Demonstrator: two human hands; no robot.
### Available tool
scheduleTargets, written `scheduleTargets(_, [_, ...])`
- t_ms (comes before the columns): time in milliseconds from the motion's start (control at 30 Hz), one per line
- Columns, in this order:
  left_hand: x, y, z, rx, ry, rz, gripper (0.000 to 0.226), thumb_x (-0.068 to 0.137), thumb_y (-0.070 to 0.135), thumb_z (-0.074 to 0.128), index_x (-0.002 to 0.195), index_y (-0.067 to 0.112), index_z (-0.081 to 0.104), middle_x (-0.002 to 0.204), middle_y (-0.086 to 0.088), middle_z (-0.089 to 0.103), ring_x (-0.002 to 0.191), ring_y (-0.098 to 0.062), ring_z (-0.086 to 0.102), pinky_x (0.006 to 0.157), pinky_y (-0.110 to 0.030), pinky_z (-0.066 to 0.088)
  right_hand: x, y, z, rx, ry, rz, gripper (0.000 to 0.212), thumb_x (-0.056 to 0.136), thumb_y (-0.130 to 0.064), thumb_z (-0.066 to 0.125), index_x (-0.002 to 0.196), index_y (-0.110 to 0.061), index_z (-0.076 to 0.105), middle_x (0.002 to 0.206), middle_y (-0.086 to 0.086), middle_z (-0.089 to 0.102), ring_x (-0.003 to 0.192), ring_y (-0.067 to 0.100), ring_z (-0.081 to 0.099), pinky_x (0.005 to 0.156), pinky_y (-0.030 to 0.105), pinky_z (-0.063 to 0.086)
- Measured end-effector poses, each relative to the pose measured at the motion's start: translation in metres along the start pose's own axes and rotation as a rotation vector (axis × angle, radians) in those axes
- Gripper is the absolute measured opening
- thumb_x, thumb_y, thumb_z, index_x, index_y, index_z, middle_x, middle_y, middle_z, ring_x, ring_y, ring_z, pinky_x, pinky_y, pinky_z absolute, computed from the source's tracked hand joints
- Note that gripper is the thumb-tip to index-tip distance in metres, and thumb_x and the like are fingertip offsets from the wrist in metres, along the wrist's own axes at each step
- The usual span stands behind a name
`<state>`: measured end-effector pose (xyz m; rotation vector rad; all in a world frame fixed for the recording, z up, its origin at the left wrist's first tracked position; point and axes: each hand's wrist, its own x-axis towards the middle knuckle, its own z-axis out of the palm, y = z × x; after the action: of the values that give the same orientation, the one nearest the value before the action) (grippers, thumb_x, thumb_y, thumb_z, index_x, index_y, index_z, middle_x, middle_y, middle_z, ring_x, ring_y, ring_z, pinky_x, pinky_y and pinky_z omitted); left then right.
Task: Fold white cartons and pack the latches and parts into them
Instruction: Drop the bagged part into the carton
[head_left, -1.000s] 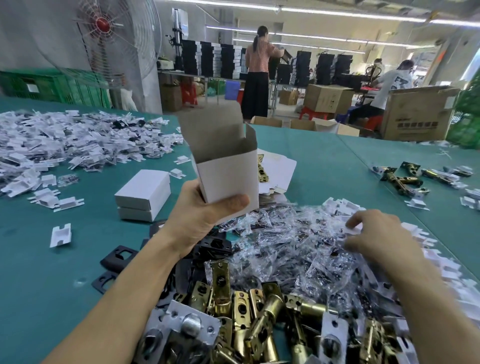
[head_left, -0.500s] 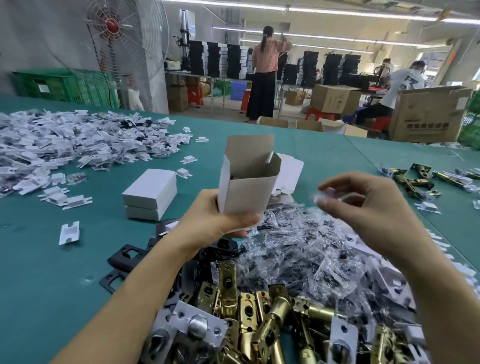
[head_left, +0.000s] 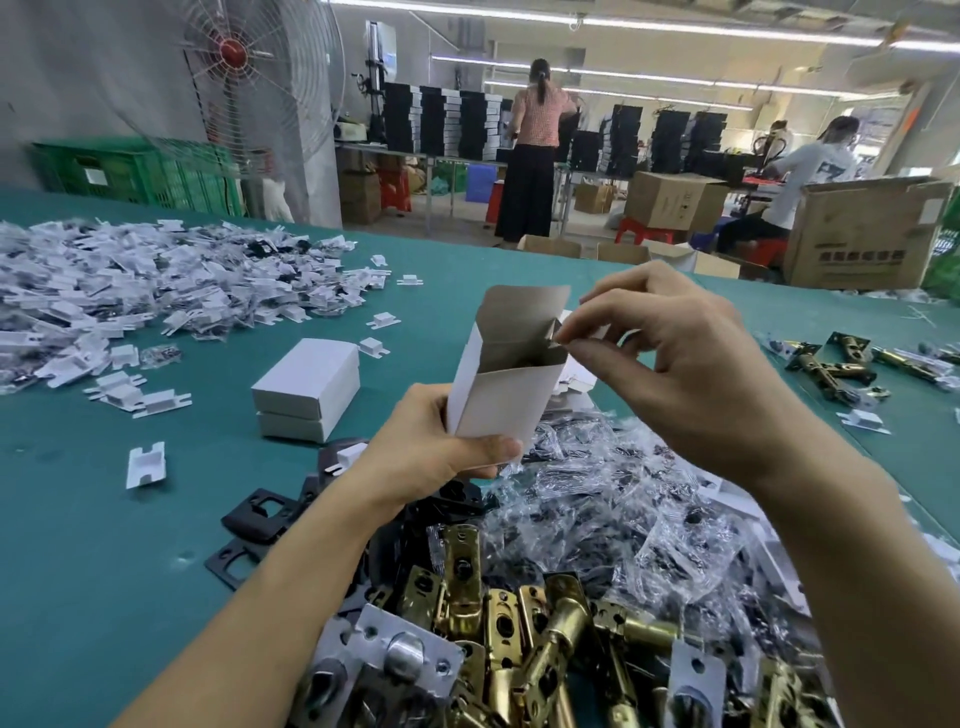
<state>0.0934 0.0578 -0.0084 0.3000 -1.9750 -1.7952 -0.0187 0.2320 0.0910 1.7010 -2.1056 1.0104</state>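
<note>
Right hand is now arriving at the mouth of the carton. Half a second ago it was hanging apart, off to the right of the carton, and a second ago it was down in the clear bags below the carton. Thumb and forefinger are pinching a small part right at the carton's right rim, touching or nearly touching the side flap. The other fingers are curling loosely above it. What the part is, I cannot tell — pale, partly hidden by the fingertips.

Left hand is gripping the carton low down, thumb lying across the front panel, fingers wrapping behind. It is holding the carton upright in the air, mouth open, tall flap standing at the far side. The interior is in shadow, so its contents are unclear.

Judgement: the pick is done and the insertion is starting. The part is crossing the rim but is not yet released. The side flap is sitting in the path and may be catching the part.

Brass latches are lying heaped nearer than the carton. Two closed cartons are sitting stacked on the surface left of the carton.
</note>
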Motion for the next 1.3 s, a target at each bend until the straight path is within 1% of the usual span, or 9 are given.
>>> scheduleTargets(100, [0.0,0.003,0.0,-0.046,0.039,0.078,0.021,0.067,0.008,0.086,0.086,0.011,0.078,0.083,-0.011,0.073,0.08,-0.018,0.068,0.071,-0.029,0.059,0.002,-0.009,-0.006,-0.015,0.122,-0.092,0.014,0.092,-0.009,0.066,0.101,-0.018,0.071,0.101,-0.001,0.064,0.085,0.008,0.059,0.074,0.03,0.05])
scheduleTargets(200, [-0.001,0.009,0.002,-0.163,0.056,0.206,0.032,0.064,0.007,0.084,0.089,0.027,0.081,0.088,0.003,0.077,0.085,-0.009,0.071,0.072,-0.024,0.057,0.002,-0.024,-0.011,0.059,0.252,-0.183,0.013,0.088,-0.01,0.064,0.099,-0.015,0.067,0.096,0.002,0.069,0.078,0.015,0.062,0.064,0.039,0.051])
scheduleTargets(433, [-0.002,0.013,0.004,-0.258,0.088,0.29,0.039,0.065,0.004,0.082,0.089,0.035,0.08,0.09,0.009,0.077,0.088,-0.005,0.071,0.072,-0.021,0.056,-0.003,-0.045,-0.011,0.118,0.306,-0.299,0.016,0.084,-0.008,0.062,0.1,-0.013,0.064,0.096,0.008,0.069,0.08,0.024,0.063,0.061,0.042,0.048])
scheduleTargets(567, [-0.002,0.013,0.005,-0.229,0.151,0.257,0.034,0.061,0.007,0.083,0.083,0.033,0.08,0.084,0.008,0.076,0.082,-0.003,0.07,0.07,-0.02,0.056,0.0,-0.047,-0.002,-0.011,0.237,-0.286,0.015,0.084,-0.008,0.065,0.099,-0.01,0.066,0.099,0.002,0.07,0.079,0.017,0.06,0.066,0.034,0.047])
scheduleTargets(700, [0.0,0.01,0.005,-0.195,0.202,0.209,0.021,0.057,0.011,0.084,0.073,0.023,0.079,0.079,0.004,0.076,0.076,-0.007,0.069,0.065,-0.019,0.055,0.011,-0.045,0.006,-0.147,0.149,-0.249,0.022,0.085,-0.004,0.066,0.107,-0.01,0.066,0.098,0.0,0.067,0.083,0.022,0.057,0.069,0.03,0.043])
scheduleTargets(833, [0.002,0.007,0.004,-0.164,0.237,0.204,0.02,0.056,0.014,0.085,0.072,0.024,0.078,0.08,0.003,0.076,0.077,-0.009,0.068,0.067,-0.019,0.055,0.018,-0.045,0.004,-0.197,0.094,-0.276,0.024,0.088,-0.005,0.066,0.111,-0.009,0.06,0.092,-0.001,0.063,0.08,0.022,0.055,0.065,0.033,0.046])
scheduleTargets(933, [0.003,0.005,0.003,-0.133,0.239,0.197,0.021,0.06,0.011,0.087,0.075,0.024,0.079,0.083,0.001,0.076,0.079,-0.01,0.069,0.069,-0.019,0.056,0.02,-0.04,0.007,-0.236,0.006,-0.237,0.023,0.091,-0.006,0.063,0.11,-0.01,0.051,0.094,0.008,0.064,0.088,0.027,0.056,0.071,0.045,0.05])
scheduleTargets(1067, [0.005,0.001,0.002,-0.036,0.271,0.149,0.026,0.069,0.003,0.088,0.079,0.024,0.077,0.085,-0.005,0.076,0.078,-0.011,0.066,0.072,-0.026,0.055,0.024,-0.031,0.01,-0.221,-0.085,-0.169,0.016,0.096,-0.012,0.058,0.109,-0.013,0.048,0.098,0.012,0.061,0.091,0.03,0.056,0.077,0.048,0.049])
scheduleTargets(1300, [0.005,0.001,0.001,0.001,0.276,0.081,0.022,0.057,0.029,0.088,0.077,0.03,0.077,0.088,-0.006,0.075,0.079,-0.012,0.066,0.07,-0.03,0.055,0.028,-0.025,0.013,-0.161,-0.009,-0.208,0.013,0.09,-0.007,0.066,0.103,-0.007,0.061,0.092,0.005,0.068,0.083,0.024,0.062,0.072,0.044,0.05])
